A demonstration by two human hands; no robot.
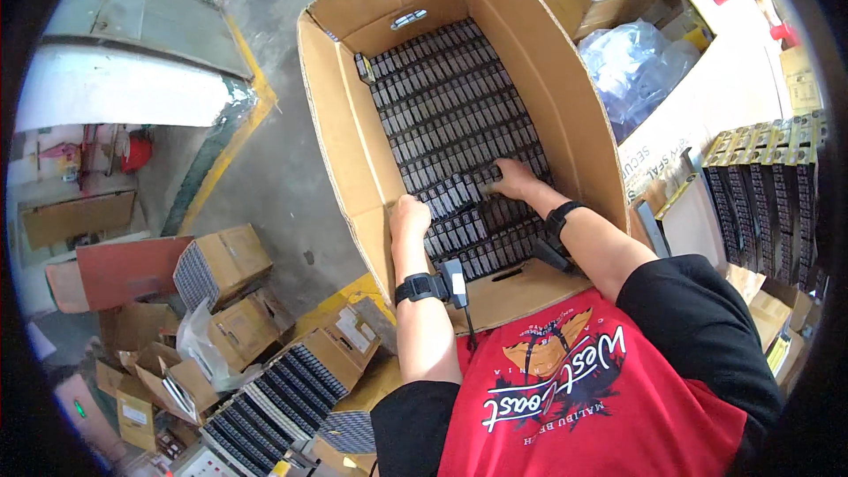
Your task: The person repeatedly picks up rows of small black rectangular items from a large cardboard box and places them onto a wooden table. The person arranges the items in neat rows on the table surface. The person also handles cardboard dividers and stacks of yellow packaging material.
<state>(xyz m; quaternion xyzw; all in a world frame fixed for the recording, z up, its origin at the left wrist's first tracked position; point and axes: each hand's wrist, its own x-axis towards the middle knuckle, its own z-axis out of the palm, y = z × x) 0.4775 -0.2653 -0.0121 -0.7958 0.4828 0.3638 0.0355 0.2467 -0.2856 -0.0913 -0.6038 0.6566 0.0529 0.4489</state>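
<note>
Right grip (515,180) at small packs (458,192), black and grey, tightly rowed

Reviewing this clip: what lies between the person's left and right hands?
Rows of small dark packs with pale faces, inside the cardboard box, lie between the left hand and right hand, as the head view shows.

ROOM: box (380,0) open above, way in over far packs (442,93) | BLOCKED: left hand (409,223) beside left wall (353,137); right hand (515,181) over near-right packs | SNAG: raised pack (364,68), far left | OUTSIDE: bag (632,62) crowds right wall (539,79); floor (296,177) gives room left
</note>
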